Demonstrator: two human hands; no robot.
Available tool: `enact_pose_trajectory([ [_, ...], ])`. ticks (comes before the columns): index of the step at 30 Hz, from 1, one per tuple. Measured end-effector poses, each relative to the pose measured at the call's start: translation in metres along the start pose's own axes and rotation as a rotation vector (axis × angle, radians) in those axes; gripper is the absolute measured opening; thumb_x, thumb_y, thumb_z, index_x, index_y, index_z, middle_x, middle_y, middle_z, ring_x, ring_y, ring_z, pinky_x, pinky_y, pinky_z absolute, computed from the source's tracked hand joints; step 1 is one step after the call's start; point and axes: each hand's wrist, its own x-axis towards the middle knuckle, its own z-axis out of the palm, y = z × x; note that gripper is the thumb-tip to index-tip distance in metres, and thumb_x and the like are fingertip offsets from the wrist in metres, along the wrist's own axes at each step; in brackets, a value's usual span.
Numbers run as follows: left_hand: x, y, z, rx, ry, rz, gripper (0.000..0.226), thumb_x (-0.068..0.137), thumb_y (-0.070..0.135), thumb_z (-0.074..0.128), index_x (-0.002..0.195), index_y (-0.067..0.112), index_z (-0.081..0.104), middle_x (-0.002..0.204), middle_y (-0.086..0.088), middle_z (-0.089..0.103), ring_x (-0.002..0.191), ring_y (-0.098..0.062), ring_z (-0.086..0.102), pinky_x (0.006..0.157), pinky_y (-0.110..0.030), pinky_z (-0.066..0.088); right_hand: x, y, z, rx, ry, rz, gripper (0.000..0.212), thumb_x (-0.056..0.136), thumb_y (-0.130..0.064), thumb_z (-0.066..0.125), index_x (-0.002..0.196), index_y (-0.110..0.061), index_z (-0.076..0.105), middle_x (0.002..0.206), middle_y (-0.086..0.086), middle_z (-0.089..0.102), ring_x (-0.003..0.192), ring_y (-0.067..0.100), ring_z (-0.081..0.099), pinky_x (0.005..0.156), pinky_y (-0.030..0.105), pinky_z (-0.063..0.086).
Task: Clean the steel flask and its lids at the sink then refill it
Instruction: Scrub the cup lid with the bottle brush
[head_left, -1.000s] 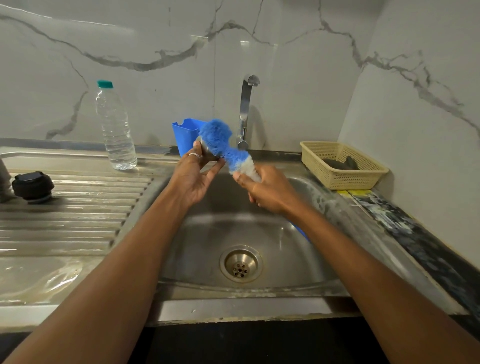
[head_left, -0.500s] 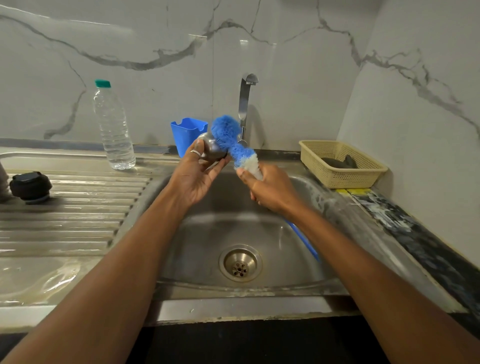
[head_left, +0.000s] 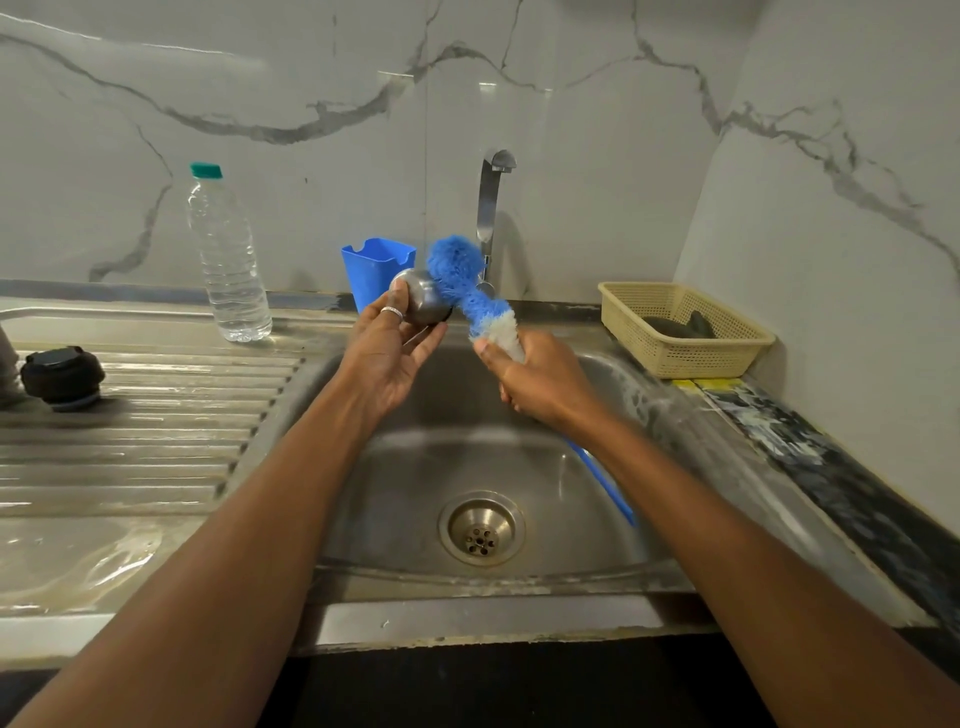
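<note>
**Steel lid turned into view beside the brush**

Since the earlier frame, the left hand has tilted the steel lid so its rounded outside faces the camera. The blue brush head lies against the lid's right side. The left thumb and spread fingers pinch the lid above the back edge of the sink. The right hand has its fingers curled round the brush neck, with the handle slanting down into the basin. A black lid rests on the ribbed bench to the left.
</note>
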Motion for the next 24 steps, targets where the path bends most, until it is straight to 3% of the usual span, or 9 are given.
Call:
enact_pose_trajectory([
  [3,0.0,0.001,0.0,-0.026,-0.004,-0.006,0.039,0.107,0.029,0.051,0.137,0.005,0.055,0.122,-0.015,0.07,0.11,-0.027,0.072,0.078,-0.032,0.062,-0.003,-0.001,0.0,0.012,-0.07,-0.027,0.031,0.1,-0.05,0.057,0.085,-0.023,0.063,0.065,0.003,0.069,0.05,0.005,0.061,0.061,0.028,0.051],
  [8,-0.002,0.002,0.0,-0.066,0.004,-0.027,0.038,0.107,0.028,0.052,0.134,0.002,0.055,0.124,-0.02,0.067,0.106,-0.032,0.073,0.076,-0.034,0.063,0.0,-0.002,0.003,-0.053,-0.025,-0.049,0.034,0.099,-0.051,0.056,0.076,-0.027,0.059,0.062,-0.004,0.066,0.058,0.009,0.064,0.066,0.033,0.053],
  [13,-0.002,0.002,-0.001,-0.084,0.011,-0.058,0.033,0.106,0.029,0.054,0.129,0.006,0.056,0.126,-0.025,0.066,0.106,-0.035,0.073,0.073,-0.034,0.063,0.002,-0.002,0.001,-0.042,-0.011,-0.013,0.035,0.1,-0.051,0.056,0.079,-0.023,0.06,0.064,-0.002,0.068,0.058,0.011,0.065,0.064,0.032,0.051],
  [16,-0.003,0.003,-0.001,-0.087,0.021,-0.068,0.032,0.106,0.03,0.053,0.128,0.008,0.056,0.127,-0.025,0.065,0.106,-0.034,0.073,0.074,-0.034,0.063,0.001,0.002,0.003,-0.077,-0.02,-0.058,0.028,0.1,-0.049,0.056,0.08,-0.029,0.057,0.066,-0.008,0.064,0.063,0.01,0.063,0.067,0.03,0.049],
  [19,-0.004,0.004,-0.001,-0.082,0.018,-0.058,0.03,0.106,0.029,0.053,0.127,0.008,0.058,0.129,-0.023,0.065,0.111,-0.03,0.071,0.075,-0.032,0.063,0.0,-0.002,0.005,-0.001,-0.083,-0.055,0.025,0.1,-0.05,0.056,0.086,-0.029,0.06,0.064,-0.005,0.066,0.055,0.004,0.063,0.063,0.028,0.052],
  [22,-0.008,0.005,0.002,-0.053,0.015,-0.093,0.022,0.105,0.028,0.057,0.118,0.01,0.058,0.124,-0.022,0.066,0.11,-0.03,0.072,0.079,-0.032,0.064,0.002,-0.003,0.005,-0.016,-0.02,-0.018,0.029,0.1,-0.049,0.056,0.081,-0.027,0.06,0.061,-0.004,0.067,0.052,0.006,0.063,0.062,0.028,0.048],
  [24,-0.01,0.006,0.003,-0.053,0.015,-0.085,0.019,0.104,0.028,0.058,0.112,0.011,0.059,0.109,-0.017,0.072,0.098,-0.025,0.076,0.083,-0.034,0.063,0.001,-0.001,0.005,-0.055,-0.022,-0.039,0.03,0.1,-0.049,0.056,0.079,-0.028,0.058,0.062,-0.006,0.065,0.056,0.007,0.063,0.064,0.029,0.048],
])
